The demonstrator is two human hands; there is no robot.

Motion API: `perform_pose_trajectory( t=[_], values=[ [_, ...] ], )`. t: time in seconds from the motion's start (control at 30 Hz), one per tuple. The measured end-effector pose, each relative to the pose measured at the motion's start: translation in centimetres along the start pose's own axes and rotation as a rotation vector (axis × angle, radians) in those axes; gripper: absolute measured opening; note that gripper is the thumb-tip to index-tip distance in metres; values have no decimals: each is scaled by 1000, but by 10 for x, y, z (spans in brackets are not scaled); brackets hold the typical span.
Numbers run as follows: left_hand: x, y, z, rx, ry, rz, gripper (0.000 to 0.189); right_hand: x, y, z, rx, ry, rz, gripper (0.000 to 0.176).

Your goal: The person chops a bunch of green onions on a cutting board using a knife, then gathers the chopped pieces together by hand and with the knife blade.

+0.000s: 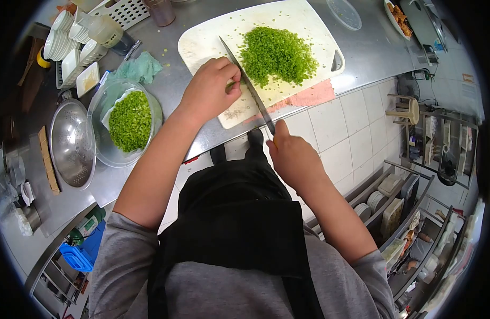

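Observation:
My right hand (294, 158) grips the handle of a long kitchen knife (250, 83), whose blade lies diagonally over a white cutting board (205, 40). Just left of the blade, my left hand (214, 85) is closed, its fingers curled on the board. A little green shows under those fingers, apparently the ends of spring onions (230, 84), mostly hidden by the hand. To the right of the blade is a heap of finely chopped spring onions (278, 56), with loose bits scattered around it.
On the steel counter (173, 98), a clear plastic tub (155, 114) holds more chopped greens, beside a metal colander (69, 143). A green cloth (138, 67) and stacked white bowls (59, 40) are farther back. A clear lid (344, 13) lies beyond the board. Racks (399, 181) stand at right.

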State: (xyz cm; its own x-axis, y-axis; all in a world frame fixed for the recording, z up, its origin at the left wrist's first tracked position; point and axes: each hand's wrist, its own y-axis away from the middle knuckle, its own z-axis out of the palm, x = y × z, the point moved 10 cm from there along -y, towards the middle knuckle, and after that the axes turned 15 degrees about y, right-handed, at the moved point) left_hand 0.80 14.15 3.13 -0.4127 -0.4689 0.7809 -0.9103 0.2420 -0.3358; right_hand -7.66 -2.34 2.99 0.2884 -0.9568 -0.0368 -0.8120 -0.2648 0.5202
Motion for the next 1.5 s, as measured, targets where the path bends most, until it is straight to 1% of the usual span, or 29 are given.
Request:
perform_pose_trajectory(
  t=[0.07, 0.17, 0.27, 0.33, 0.4, 0.43, 0.53, 0.57, 0.67, 0.73, 0.8, 0.87, 0.93, 0.97, 1.07, 1.1, 1.13, 1.2, 1.27, 1.33, 1.43, 1.5],
  values=[
    [-1, 1, 0, -5, -2, 2, 13, -1, -3, -5, 40, 33, -7, 28],
    [-1, 0, 0, -6, -3, 12, 13, 2, 24, -32, -54, -18, -13, 26],
    [0, 0, 0, -2, 36, 6, 12, -4, 10, -1, -40, -31, 1, 28],
    [1, 0, 0, -8, 52, 22, 12, -7, -4, -3, 0, 9, -4, 28],
    [1, 2, -1, -6, 43, 32, 12, -6, -1, -20, 5, -53, -16, 27],
    [1, 1, -1, 2, 37, 42, 12, -5, 8, -22, -34, -49, -32, 27],
    [1, 2, -2, 28, 49, 55, 13, -9, 9, -5, -31, -64, 11, 27],
    [2, 2, -1, 25, 52, 59, 13, -10, -2, 8, -8, -66, -8, 28],
    [4, 5, -4, 12, 41, 50, 14, -12, -9, -8, 12, -7, -40, 28],
    [8, 8, -12, 92, 60, 47, 14, -6, 0, -32, -15, -20, -33, 30],
    [10, 12, -15, 91, 21, 36, 14, -4, 19, -42, -73, -55, -47, 29],
    [7, 16, -14, 97, -17, 19, 14, -8, 25, -34, -97, -64, -51, 28],
    [3, 14, -9, 70, -33, 14, 14, -11, 17, -9, -101, -99, 3, 28],
    [3, 13, -8, 72, -33, 14, 14, -9, 3, 4, -68, -59, 9, 29],
    [4, 13, -9, 66, -19, 31, 14, -10, -4, -16, -19, -65, -17, 29],
    [5, 13, -9, 66, -19, 32, 12, -7, 7, -25, -32, -100, -41, 30],
    [5, 12, -10, 72, -21, 34, 11, -9, 13, -24, -31, -96, -44, 30],
    [3, 12, -10, 78, -20, 28, 10, -10, 23, -14, -113, -106, 0, 31],
    [4, 11, -8, 73, -11, 33, 10, -12, 8, 3, -108, -82, 29, 31],
    [4, 12, -9, 69, -9, 42, 10, -17, -3, -8, -2, -63, -14, 29],
    [1, 12, -8, 47, -5, 21, 11, -13, 14, -21, -46, -77, -17, 31],
    [2, 13, -10, 66, -10, 25, 11, -18, 13, -7, -70, -113, -1, 31]
  ],
)
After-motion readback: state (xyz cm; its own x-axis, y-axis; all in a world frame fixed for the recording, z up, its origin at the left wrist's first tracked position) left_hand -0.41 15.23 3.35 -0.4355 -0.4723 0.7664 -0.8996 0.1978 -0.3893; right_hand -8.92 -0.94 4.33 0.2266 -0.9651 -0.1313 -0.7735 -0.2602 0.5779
